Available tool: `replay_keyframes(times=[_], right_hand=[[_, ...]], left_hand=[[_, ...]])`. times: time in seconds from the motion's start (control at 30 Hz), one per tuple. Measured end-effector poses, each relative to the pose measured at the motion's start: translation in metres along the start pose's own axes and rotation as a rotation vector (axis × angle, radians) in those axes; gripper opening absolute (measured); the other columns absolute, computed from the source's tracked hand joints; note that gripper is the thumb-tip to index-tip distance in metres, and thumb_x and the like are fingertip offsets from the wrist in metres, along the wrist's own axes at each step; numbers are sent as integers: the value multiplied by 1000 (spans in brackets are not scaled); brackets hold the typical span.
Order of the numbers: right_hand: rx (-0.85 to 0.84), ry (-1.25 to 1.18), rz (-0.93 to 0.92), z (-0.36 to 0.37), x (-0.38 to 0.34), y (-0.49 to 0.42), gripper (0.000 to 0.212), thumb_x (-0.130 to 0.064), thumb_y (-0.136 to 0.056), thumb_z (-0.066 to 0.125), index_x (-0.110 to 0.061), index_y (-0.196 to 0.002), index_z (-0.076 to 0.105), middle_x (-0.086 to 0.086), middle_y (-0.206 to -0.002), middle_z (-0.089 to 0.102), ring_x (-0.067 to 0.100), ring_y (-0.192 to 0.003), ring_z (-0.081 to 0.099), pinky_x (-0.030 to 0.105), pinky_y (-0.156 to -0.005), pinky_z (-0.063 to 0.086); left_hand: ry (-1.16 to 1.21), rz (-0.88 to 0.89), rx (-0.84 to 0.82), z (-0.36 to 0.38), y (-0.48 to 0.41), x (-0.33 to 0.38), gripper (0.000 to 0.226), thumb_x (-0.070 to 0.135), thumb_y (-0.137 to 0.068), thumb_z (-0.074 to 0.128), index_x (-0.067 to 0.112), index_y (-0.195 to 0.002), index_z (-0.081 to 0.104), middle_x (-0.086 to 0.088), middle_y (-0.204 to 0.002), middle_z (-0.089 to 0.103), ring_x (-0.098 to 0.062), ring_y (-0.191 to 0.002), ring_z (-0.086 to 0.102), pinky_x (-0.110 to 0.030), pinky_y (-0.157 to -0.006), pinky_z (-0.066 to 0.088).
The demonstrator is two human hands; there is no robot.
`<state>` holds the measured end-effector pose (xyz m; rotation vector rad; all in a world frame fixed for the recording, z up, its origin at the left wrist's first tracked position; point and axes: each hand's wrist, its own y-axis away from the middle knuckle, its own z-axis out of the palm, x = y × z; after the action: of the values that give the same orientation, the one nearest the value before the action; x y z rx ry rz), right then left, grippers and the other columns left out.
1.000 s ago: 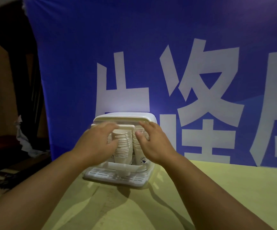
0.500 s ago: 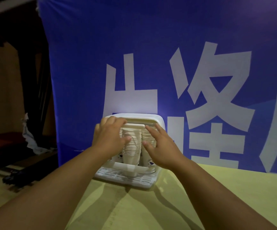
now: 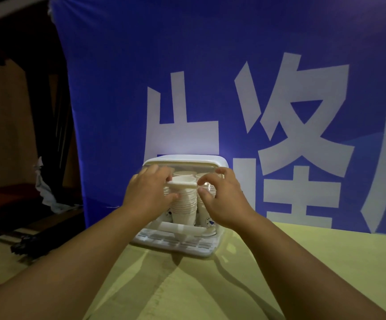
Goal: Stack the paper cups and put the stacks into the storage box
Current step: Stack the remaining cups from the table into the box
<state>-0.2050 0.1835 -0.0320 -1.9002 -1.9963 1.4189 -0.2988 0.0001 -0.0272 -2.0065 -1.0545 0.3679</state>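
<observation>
Head view: one storage box (image 3: 178,244), both your hands at its clear front lid.
The box stood on the yellow-green table (image 3: 303,262), close against the blue banner (image 3: 210,65); stacks of paper cups (image 3: 185,204) stood upright inside it, side by side. Your left hand (image 3: 149,195) curled its fingers over the left end of the white lid handle (image 3: 182,185); your right hand (image 3: 224,204) pinched the right end between forefinger and thumb.
</observation>
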Motion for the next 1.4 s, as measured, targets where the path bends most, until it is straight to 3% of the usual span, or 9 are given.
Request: replay_keyframes(times=[0.27, 0.4, 0.6, 0.8, 0.9, 1.0, 1.1, 1.23, 1.4], right_hand=[[-50, 0, -25, 5, 2, 3, 22, -36, -94, 61, -43, -116, 59, -15, -156, 18, 18, -140, 28, 26, -95, 29], [-10, 20, -20, 5, 4, 1, 24, -34, -91, 65, -41, -113, 61, -11, -152, 24, 18, -138, 29, 24, -92, 28], [-21, 25, 4, 8, 12, 3, 65, -35, -89, 69, -46, -143, 35, -11, -159, 15, 25, -139, 33, 42, -105, 41], [-76, 82, 32, 14, 15, 5, 94, -39, -80, 77, -49, -150, 15, -11, -163, 3, 28, -144, 28, 48, -107, 43], [-69, 85, 30, 15, 16, 5, 94, -40, -79, 78, -49, -149, 16, -11, -163, 5, 27, -143, 30, 46, -107, 43], [-71, 79, 14, 14, 17, 6, 93, -42, -79, 77, -50, -148, 16, -11, -162, 5, 26, -143, 30, 47, -107, 43], [-54, 79, -2, 15, 20, 8, 91, -46, -80, 75, -53, -146, 14, -13, -161, 6, 25, -143, 29, 48, -107, 42], [-1, 107, -44, 17, 28, 5, 86, -55, -71, 74, -58, -138, 20, -15, -148, 18, 21, -129, 41, 42, -94, 51], [31, 166, -108, 0, 24, -27, 43, -67, -73, 59, -47, -108, 41, -20, -108, 34, 5, -82, 53, 24, -67, 55]], left_hand=[[-127, 24, 18, 15, 6, 5, 45, 49, -77, 79, 36, -93, 39, 13, -96, 43, -13, -90, 38, -36, -81, 44], [-108, 56, -49, 8, 15, -3, 44, 53, -67, 75, 37, -79, 34, 17, -87, 44, -11, -82, 40, -33, -71, 36], [-1, 61, -162, -7, 33, -5, 38, 70, -68, 57, 37, -76, 41, 18, -82, 47, -3, -75, 44, -26, -56, 33], [31, -3, -187, -2, 54, -6, 37, 69, -83, 58, 33, -78, 50, 17, -81, 51, -5, -75, 50, -28, -60, 46], [51, -37, -178, -8, 44, -3, 30, 62, -85, 65, 38, -98, 52, 21, -99, 50, -8, -91, 53, -29, -68, 49], [57, -36, -229, -16, 26, -2, 73, 65, -79, 72, 44, -141, 40, 18, -143, 38, -16, -132, 35, -43, -98, 50], [43, 4, -322, -19, 14, -3, 91, 73, -76, 69, 47, -152, 27, 16, -161, 25, -19, -146, 21, -51, -114, 37], [-51, 92, -302, -15, 4, -11, 91, 86, -70, 57, 48, -148, 28, 20, -151, 34, -15, -132, 37, -43, -102, 46], [-160, 181, -366, -23, -32, -8, 78, 93, -62, 50, 50, -128, 41, 26, -121, 44, -1, -105, 46, -27, -78, 47]])
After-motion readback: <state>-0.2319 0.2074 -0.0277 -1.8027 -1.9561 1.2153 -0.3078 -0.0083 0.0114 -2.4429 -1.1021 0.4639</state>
